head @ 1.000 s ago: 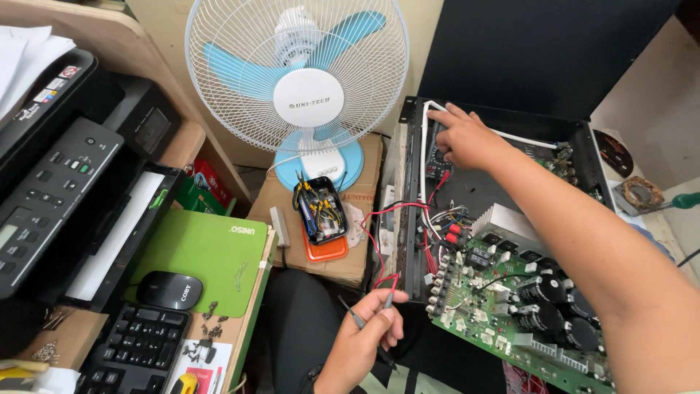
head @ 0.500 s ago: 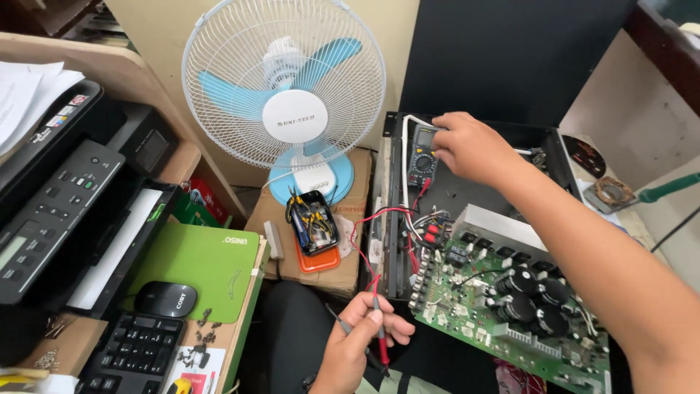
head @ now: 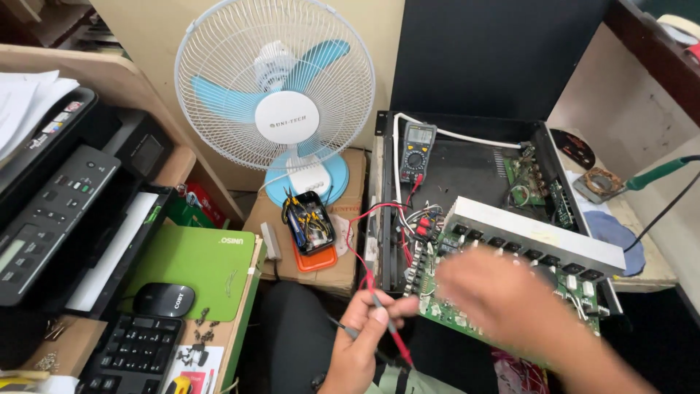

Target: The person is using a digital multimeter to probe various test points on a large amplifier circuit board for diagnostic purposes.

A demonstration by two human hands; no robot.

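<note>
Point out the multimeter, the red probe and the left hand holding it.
multimeter [head: 418, 151]: head view, on its dial.
red probe [head: 394, 337]: head view, on its red shaft below the fingers.
left hand [head: 364, 332]: head view, on the middle of the hand.

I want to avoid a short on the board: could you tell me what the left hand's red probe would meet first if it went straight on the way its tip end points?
The left hand holds the red probe slanting up-left; continuing, it would likely meet the red lead, then the cardboard box. Depth is unclear.
</note>
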